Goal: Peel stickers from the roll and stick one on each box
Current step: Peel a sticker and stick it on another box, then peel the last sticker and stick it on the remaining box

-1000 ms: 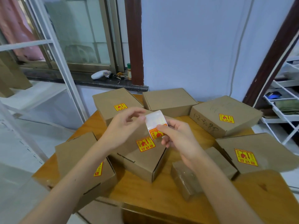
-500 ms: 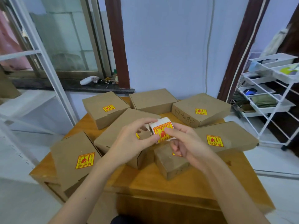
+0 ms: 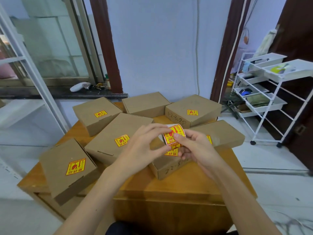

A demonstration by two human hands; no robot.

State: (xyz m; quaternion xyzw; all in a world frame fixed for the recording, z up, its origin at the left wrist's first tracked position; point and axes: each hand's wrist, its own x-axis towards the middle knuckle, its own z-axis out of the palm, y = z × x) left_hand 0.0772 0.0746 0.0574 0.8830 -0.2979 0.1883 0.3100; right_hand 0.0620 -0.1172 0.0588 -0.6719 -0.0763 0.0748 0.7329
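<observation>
Altogether seven brown cardboard boxes sit on the wooden table (image 3: 169,192). Six carry a sticker: the near-left box (image 3: 67,167), the centre box (image 3: 118,138), the far-left box (image 3: 96,114), the far-right box (image 3: 193,109), the right box (image 3: 221,133) and the small box (image 3: 169,164) under the hands. The far-middle box (image 3: 145,104) has a plain lid. Both hands hold the sticker roll (image 3: 173,136) above the small box; the left hand (image 3: 144,150) pinches its near and top edges, the right hand (image 3: 198,150) presses a thumb on its face. Its stickers are glossy yellow rectangles with red print on white backing.
</observation>
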